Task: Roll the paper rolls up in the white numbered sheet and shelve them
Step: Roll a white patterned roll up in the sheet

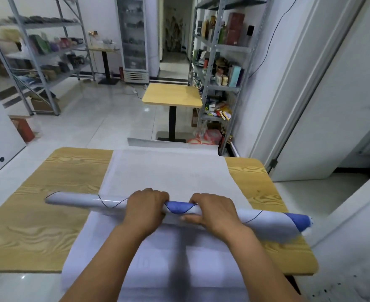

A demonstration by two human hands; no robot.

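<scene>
A long white-and-blue paper roll [86,201] lies crosswise on the white numbered sheet [168,171], which is spread over the wooden table [48,214] and hangs off its near and far edges. My left hand [146,209] grips the roll near its middle, fingers curled over the top. Just to its right, my right hand [210,212] grips the roll too, thumb underneath on the near side. The roll's blue right end [299,222] sticks out past the sheet toward the table's right edge. A faint number shows on the sheet between my forearms.
A smaller wooden table [172,94] stands ahead on the tiled floor. Metal shelving with goods runs along the left [38,51] and the right [221,62]. A glass-door fridge [134,38] stands at the back. A white door [332,105] is at right.
</scene>
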